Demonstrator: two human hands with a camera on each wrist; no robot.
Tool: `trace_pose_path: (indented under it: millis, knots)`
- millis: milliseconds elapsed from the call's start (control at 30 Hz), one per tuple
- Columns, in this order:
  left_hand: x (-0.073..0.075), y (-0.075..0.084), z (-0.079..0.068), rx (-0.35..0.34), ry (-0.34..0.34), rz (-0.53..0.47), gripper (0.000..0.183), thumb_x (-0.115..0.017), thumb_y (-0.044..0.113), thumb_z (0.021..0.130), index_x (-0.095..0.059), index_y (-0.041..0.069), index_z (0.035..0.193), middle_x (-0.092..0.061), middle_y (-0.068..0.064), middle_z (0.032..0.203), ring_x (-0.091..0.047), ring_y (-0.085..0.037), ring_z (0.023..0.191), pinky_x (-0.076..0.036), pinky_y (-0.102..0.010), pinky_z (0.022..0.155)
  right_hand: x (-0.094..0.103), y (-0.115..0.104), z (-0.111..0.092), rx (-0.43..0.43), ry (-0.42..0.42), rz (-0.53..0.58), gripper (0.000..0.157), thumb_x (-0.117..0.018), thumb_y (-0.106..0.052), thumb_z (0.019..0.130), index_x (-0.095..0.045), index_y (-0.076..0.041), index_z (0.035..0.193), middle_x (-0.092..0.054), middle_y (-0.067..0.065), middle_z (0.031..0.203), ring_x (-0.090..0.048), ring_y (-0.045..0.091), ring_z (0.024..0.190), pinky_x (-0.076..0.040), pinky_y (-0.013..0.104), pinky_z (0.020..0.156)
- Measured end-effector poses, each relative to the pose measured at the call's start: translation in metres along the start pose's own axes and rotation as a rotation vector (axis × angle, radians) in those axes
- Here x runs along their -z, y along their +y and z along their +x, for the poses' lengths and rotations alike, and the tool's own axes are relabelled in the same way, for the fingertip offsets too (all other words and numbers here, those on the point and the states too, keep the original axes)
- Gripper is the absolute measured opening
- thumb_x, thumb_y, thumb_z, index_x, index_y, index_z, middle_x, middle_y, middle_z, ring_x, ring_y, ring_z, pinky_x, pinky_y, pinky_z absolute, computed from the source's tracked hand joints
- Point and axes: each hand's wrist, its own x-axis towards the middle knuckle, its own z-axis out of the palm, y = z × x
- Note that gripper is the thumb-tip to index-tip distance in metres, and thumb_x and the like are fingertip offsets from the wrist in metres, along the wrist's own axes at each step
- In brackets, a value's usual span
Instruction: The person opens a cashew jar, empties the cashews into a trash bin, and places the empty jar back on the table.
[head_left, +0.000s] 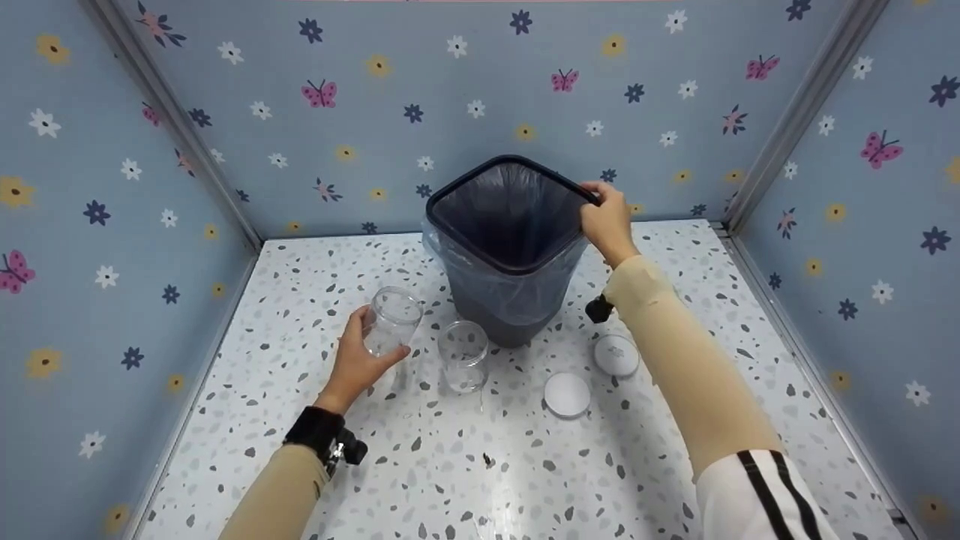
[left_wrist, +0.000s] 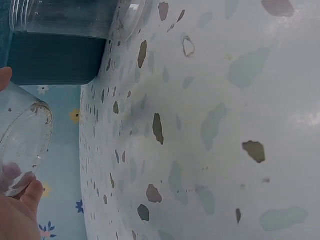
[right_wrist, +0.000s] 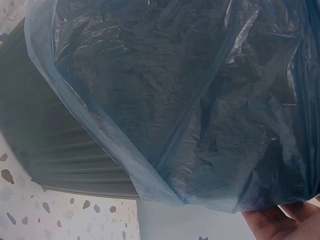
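My left hand (head_left: 358, 369) grips a clear plastic jar (head_left: 393, 319) without a lid, raised over the table and tilted; its base (left_wrist: 25, 137) shows in the left wrist view with specks around the edge. A second clear jar (head_left: 463, 356) stands on the table just right of it. My right hand (head_left: 609, 222) holds the right corner of the black rim on a dark grey trash bin (head_left: 501, 322). A translucent blue bag (right_wrist: 200, 110) lines the bin and folds down over its outside. In the right wrist view, fingers (right_wrist: 272, 220) show at the bag's edge.
Two round white lids (head_left: 568, 395) (head_left: 616, 355) lie right of the jars. A small dark bit (head_left: 488, 460) is on the speckled white table (head_left: 420, 495). Blue flowered walls (head_left: 375, 112) enclose the back and both sides.
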Motion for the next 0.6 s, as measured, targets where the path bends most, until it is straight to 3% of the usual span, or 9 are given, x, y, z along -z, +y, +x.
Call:
trace_pose_path:
  millis: [167, 333, 600]
  knots:
    - [-0.0018, -0.0031, -0.0003, -0.004, 0.012, 0.03, 0.1, -0.094, 0.021, 0.083, -0.035, -0.004, 0.16, -0.046, -0.029, 0.157, -0.048, -0.048, 0.144, -0.039, -0.066, 0.124, -0.0005, -0.0005, 0.0003, -0.004, -0.003, -0.004, 0.054, -0.043, -0.001, 0.099, -0.063, -0.008, 0.149, -0.068, 0.019, 0.138, -0.061, 0.026, 0.108, -0.048, 0.032, 0.086]
    - [-0.0026, -0.0064, 0.0002, -0.024, 0.044, 0.09, 0.095, -0.096, 0.024, 0.08, -0.043, -0.005, 0.154, -0.047, -0.03, 0.144, -0.044, -0.044, 0.133, -0.04, -0.059, 0.115, -0.0013, 0.0006, 0.001, -0.001, -0.003, 0.005, 0.054, -0.043, -0.001, 0.099, -0.063, -0.008, 0.148, -0.069, 0.019, 0.137, -0.062, 0.025, 0.106, -0.048, 0.032, 0.084]
    - [-0.0019, -0.0092, -0.0008, 0.015, 0.025, 0.142, 0.095, -0.095, 0.032, 0.082, -0.044, -0.006, 0.153, -0.046, -0.029, 0.142, -0.041, -0.042, 0.134, -0.038, -0.058, 0.114, -0.0011, 0.0008, 0.0009, -0.007, 0.001, -0.001, 0.056, -0.043, -0.001, 0.098, -0.063, -0.009, 0.149, -0.069, 0.019, 0.138, -0.063, 0.026, 0.109, -0.049, 0.032, 0.086]
